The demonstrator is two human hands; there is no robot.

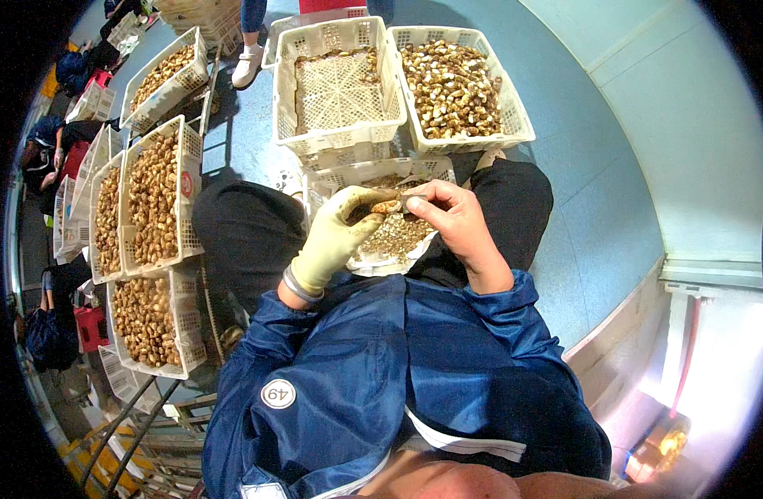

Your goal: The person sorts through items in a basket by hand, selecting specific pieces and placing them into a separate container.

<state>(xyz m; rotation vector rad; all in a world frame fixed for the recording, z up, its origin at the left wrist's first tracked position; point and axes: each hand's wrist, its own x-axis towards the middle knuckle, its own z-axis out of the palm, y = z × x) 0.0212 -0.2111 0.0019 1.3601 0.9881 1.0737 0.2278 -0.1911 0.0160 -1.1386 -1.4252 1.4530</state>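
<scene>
My left hand (325, 237), in a stained pale-yellow glove, grips a small brown mushroom-like piece (389, 206) between thumb and fingers. Bare, my right hand (461, 221) pinches a small dark flat blade (414, 202) against or right beside that piece; the exact contact is too small to tell. Below both hands, between my knees, sits a white plastic basket (442, 167) with brown and pale scraps (397, 236) in it. Ahead stands another white basket (341, 138) with a few brown pieces along its far side. To its right, a basket (520, 128) holds many brown-and-white pieces (453, 93).
On my left, a metal rack (208, 100) bears several white baskets (191, 240) full of brown pieces. A person's leg and white shoe (247, 65) are beyond the front basket. Other people sit at far left near red stools (91, 327). A pale wall (681, 125) rises to the right.
</scene>
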